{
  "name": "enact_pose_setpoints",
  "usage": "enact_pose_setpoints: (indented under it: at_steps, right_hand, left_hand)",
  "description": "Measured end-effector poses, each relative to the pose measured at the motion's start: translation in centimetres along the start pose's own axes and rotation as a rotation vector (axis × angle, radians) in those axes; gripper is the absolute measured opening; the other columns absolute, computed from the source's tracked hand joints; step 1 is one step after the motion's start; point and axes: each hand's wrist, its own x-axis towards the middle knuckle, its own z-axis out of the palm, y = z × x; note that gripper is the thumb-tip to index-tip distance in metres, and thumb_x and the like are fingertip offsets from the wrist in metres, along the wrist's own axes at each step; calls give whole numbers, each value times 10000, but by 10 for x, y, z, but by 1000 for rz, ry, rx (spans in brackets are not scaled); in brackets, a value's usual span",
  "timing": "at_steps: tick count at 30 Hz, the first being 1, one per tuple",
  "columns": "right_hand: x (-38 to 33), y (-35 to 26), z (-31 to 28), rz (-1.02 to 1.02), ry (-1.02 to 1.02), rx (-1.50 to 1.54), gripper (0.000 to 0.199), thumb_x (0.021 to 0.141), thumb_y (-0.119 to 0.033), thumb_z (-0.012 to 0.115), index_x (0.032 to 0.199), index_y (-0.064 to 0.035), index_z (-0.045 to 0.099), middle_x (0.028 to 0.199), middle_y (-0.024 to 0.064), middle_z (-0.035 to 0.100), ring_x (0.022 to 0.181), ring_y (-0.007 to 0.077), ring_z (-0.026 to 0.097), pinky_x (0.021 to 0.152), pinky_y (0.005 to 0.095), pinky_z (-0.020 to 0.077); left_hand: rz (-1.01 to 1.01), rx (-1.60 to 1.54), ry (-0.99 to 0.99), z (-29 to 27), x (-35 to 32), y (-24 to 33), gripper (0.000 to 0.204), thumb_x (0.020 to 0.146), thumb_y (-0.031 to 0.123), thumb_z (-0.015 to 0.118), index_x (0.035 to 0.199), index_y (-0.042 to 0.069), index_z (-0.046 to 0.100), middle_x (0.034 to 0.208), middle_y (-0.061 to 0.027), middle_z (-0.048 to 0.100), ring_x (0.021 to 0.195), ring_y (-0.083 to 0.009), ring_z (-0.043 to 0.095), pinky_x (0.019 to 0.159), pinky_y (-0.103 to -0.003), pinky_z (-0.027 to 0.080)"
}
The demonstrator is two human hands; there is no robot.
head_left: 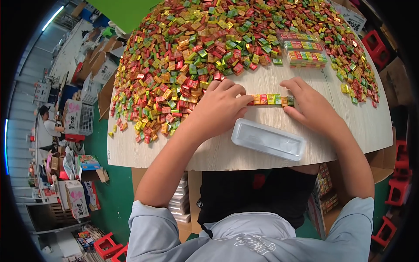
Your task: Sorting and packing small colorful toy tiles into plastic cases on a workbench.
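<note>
A short row of small wrapped candies [270,99], in red, orange, yellow and green, lies straight across the table in front of me. My left hand [223,105] has bent fingers, with its thumb and forefinger closed around the row's left end; its fingertips are partly hidden. At the other end, my right hand [313,105] holds its forefinger and thumb well apart, with the last candies between them. Just below the row, an empty clear plastic tray [268,139] lies at a slant near the table edge.
A big heap of loose wrapped candies [192,56] spreads over the far and left table [209,153]. Filled clear packs [305,51] are stacked behind my right hand. Red stools [376,48] and cartons surround the table. Another person [51,124] is far off at left.
</note>
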Motion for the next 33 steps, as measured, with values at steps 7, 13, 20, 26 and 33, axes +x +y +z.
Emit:
enact_pose_setpoints:
  at_steps: [7,13,20,26,33]
  right_hand:
    - [15,8,-6,-33,-184,-1,484,916,-181,751,1351,-37,597,1279,153,586,1085,381,668,932,452,549]
    - [13,13,0,-59,-136,39,402,894,-188,791,1245,-34,672,1182,133,630,1018,356,686,882,431,562]
    - [11,13,6,-83,-88,24,375,879,-151,808,1211,-27,687,1107,122,646,979,336,684,854,419,564]
    - [12,11,8,-61,-91,39,372,879,-124,806,1213,-18,679,1094,129,637,969,338,670,861,419,556]
    - [13,6,13,-99,-33,41,339,901,-141,782,1194,-7,676,1056,144,625,944,350,665,842,435,552]
  left_hand:
    - [-40,-90,-8,-2,18,-6,248,941,240,727,1148,104,717,1073,-65,662,1093,-270,614,980,-431,489]
    - [-36,-157,-44,10,18,-2,329,919,213,762,1208,75,686,1145,-109,656,1064,-321,629,983,-452,516]
    - [-48,-248,-13,19,17,0,313,935,180,753,1207,47,676,1127,-130,641,1045,-339,642,939,-449,525]
    - [-81,-341,30,25,16,1,307,929,151,753,1195,19,674,1092,-152,632,997,-357,646,889,-445,540]
    - [-112,-366,65,27,18,3,330,919,163,765,1205,20,679,1077,-149,627,986,-359,646,889,-447,538]
